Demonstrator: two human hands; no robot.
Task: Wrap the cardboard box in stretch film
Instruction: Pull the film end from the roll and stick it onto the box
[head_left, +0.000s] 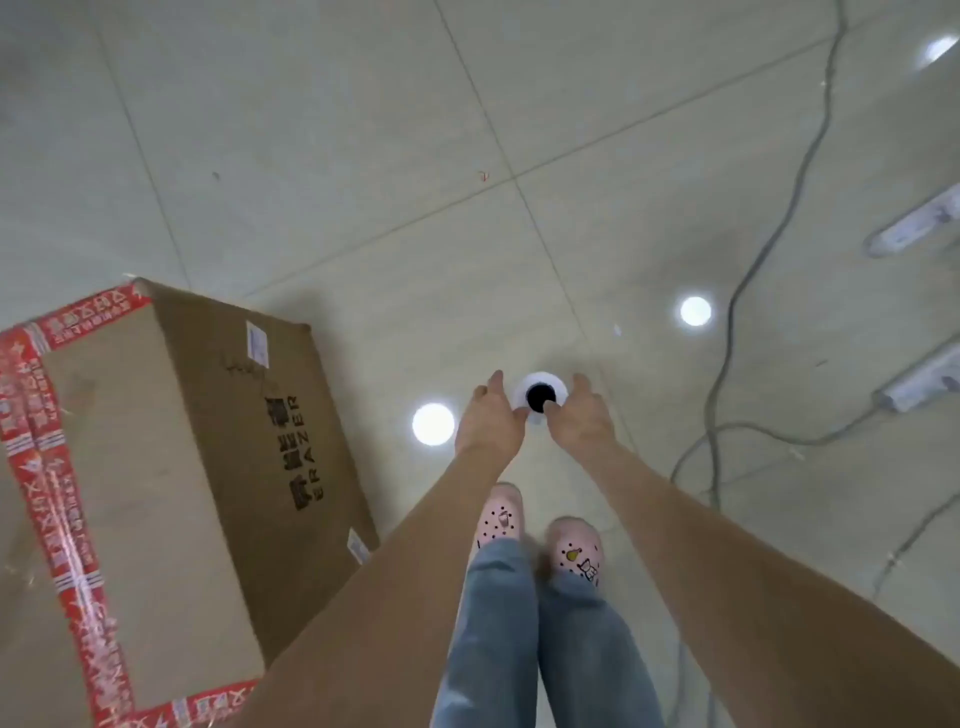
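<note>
A large cardboard box (156, 467) with red printed tape along its edges stands on the tiled floor at the left. The stretch film roll (540, 387) stands upright on the floor ahead of my feet, seen from above as a white ring around a dark core. My left hand (488, 415) and my right hand (584, 415) reach down on either side of it. Both thumbs touch its near rim, and the fingers stretch forward fairly straight beside it. Most of the roll's body is hidden under its top.
A grey cable (748, 280) runs across the floor on the right to two white power strips (919, 379), (914, 223). My feet in pink clogs (540, 540) stand just behind the roll. Ceiling lights reflect as bright spots (432, 423) on the tiles.
</note>
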